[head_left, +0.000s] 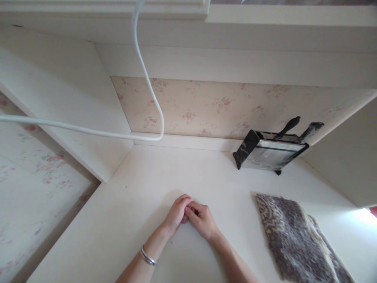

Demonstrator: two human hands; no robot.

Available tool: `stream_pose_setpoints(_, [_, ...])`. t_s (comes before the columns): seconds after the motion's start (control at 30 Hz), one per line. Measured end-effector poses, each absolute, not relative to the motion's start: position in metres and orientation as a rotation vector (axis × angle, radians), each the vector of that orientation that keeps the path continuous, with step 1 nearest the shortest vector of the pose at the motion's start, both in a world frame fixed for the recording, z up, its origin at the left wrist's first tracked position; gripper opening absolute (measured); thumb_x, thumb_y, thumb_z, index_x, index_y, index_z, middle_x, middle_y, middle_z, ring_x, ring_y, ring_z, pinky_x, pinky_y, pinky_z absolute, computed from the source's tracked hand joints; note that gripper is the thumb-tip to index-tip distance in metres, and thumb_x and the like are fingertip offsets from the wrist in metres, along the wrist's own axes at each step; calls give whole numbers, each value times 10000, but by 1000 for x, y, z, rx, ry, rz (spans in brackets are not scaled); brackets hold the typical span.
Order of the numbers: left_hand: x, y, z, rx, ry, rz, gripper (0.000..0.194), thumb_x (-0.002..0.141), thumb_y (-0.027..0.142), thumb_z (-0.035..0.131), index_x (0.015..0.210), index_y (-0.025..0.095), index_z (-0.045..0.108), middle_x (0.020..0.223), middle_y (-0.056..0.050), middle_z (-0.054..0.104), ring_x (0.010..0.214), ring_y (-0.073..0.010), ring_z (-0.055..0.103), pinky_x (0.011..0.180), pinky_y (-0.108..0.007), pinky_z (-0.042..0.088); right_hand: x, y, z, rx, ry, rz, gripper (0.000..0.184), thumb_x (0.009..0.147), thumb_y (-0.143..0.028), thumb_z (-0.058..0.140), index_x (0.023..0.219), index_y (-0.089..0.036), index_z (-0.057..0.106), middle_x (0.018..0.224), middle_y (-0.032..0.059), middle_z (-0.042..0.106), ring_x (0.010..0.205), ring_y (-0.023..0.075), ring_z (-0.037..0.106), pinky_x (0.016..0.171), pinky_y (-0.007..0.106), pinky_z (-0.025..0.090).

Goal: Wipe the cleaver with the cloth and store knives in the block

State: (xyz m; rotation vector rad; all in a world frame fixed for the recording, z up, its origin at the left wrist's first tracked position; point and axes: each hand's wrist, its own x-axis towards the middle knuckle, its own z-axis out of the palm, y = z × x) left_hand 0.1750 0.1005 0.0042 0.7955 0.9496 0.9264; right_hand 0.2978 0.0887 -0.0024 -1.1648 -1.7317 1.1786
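My left hand and my right hand rest together on the white desk top, near its middle. The fingers of both are curled and pressed against each other, fingertips touching. Nothing shows between them. A silver bangle circles my left wrist. The nearest other object is a folded grey patterned cloth, lying flat to the right of my right hand and apart from it.
A black and clear stand with dark handles sits at the back right against the floral back panel. A white cable hangs across the upper left. Desk side panels rise on both sides.
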Motion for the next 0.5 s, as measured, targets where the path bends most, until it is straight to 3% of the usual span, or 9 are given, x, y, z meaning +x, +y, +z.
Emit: stream_pose_setpoints(0.5, [175, 102, 0, 799, 949, 940, 249, 784, 384, 552, 681, 202, 417, 538, 76, 356, 419, -55, 251, 374, -201, 119, 297, 90, -3, -1160, -1726, 1134, 205, 890, -312, 514, 820, -185, 660, 611, -32, 565, 553, 101, 475, 544, 206, 356])
